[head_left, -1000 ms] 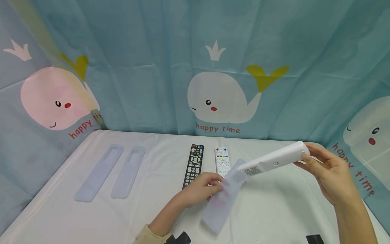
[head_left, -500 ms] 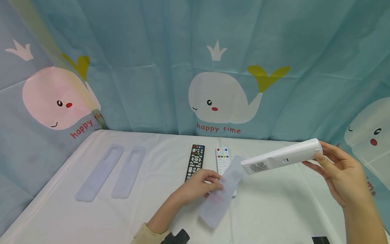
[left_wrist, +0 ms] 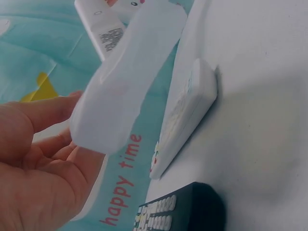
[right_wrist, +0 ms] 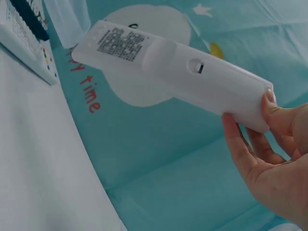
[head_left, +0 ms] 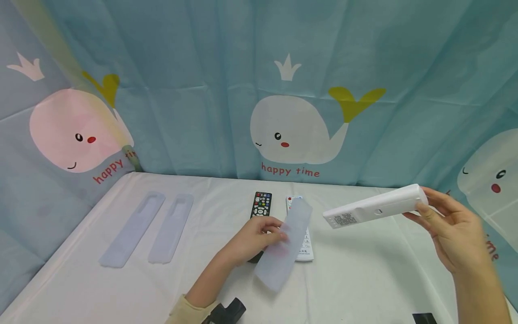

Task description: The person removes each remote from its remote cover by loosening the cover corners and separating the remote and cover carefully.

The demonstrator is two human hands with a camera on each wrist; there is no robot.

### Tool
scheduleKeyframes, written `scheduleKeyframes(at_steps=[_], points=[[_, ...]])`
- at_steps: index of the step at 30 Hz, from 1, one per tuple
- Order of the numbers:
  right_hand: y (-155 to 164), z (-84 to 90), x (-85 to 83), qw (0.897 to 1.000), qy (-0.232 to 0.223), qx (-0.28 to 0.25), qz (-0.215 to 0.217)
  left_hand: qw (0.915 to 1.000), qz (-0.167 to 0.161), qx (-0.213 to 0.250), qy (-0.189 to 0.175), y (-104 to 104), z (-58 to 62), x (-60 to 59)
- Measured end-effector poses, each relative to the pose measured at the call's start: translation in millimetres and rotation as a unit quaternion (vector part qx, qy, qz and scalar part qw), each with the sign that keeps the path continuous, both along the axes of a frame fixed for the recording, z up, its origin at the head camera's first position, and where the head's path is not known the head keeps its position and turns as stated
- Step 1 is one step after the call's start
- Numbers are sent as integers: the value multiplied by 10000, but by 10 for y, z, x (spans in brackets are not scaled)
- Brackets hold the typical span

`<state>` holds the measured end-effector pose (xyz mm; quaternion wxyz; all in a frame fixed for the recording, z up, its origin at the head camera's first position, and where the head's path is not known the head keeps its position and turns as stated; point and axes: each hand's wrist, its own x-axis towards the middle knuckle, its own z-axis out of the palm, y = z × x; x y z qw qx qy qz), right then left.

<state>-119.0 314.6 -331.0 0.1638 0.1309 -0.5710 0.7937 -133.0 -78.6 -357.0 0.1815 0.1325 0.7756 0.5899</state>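
My left hand [head_left: 259, 236] pinches a translucent remote cover [head_left: 285, 247] by its side, tilted above the table; in the left wrist view the cover [left_wrist: 127, 79] hides part of what lies beyond. With thumb and fingers, my right hand [head_left: 449, 229] grips one end of a white remote control [head_left: 376, 207], its back with a printed code turned toward me. This remote [right_wrist: 192, 72] is held in the air, apart from the cover. Under the left hand and cover lie a black remote [head_left: 261, 204] and another white remote [head_left: 305, 249], both partly hidden.
Two more translucent covers [head_left: 131, 229] [head_left: 171, 229] lie side by side on the left of the white tabletop [head_left: 218, 202]. A blue whale-print curtain [head_left: 194, 90] hangs behind the table. A black strap piece [head_left: 228, 310] shows at the left wrist.
The white remote has come out of the cover, moving right with my right hand. My left hand has shifted slightly left with the cover, which now stands apart from the remote.
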Motion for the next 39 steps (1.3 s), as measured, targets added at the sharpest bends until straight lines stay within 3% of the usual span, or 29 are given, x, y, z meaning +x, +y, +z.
scheduleKeyframes(at_steps=[13, 23, 34, 39], points=[[-105, 7, -23, 9965, -641, 473, -264, 9994, 268, -201, 13, -198, 88, -60], [-244, -67, -38, 9895, -512, 1247, -512, 9991, 410, -91, 43, -302, 66, -89], [-299, -135, -80, 9870, -284, 1551, 318, 9979, 640, -113, -11, -505, 40, -53], [-317, -115, -82, 9803, -333, 1872, 532, 9973, 717, -176, 19, -621, 29, -39]])
